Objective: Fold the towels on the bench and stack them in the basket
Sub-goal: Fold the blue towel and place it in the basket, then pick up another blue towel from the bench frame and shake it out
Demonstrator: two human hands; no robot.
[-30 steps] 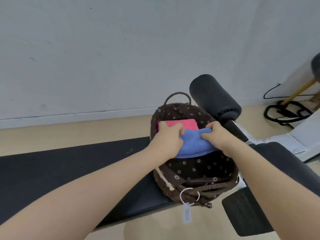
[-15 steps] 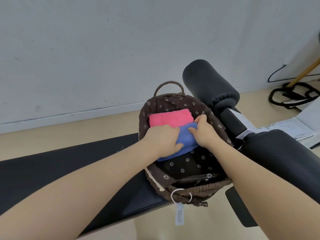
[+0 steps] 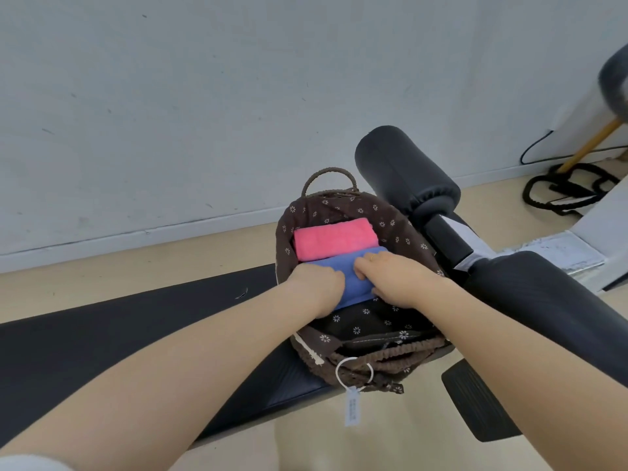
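Basket (image 3: 353,363) interior: far part filled by pink towel (image 3: 334,237) and blue towel (image 3: 356,283); near part open down to the lining. Padded roller (image 3: 404,173) crowds the right rim; bench (image 3: 102,338) lies bare to the left.

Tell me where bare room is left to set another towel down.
In the basket, the liner floor nearer you, between the blue towel and the near rim. The black bench left of the basket. Crowded: the far half, with the pink towel and both hands.
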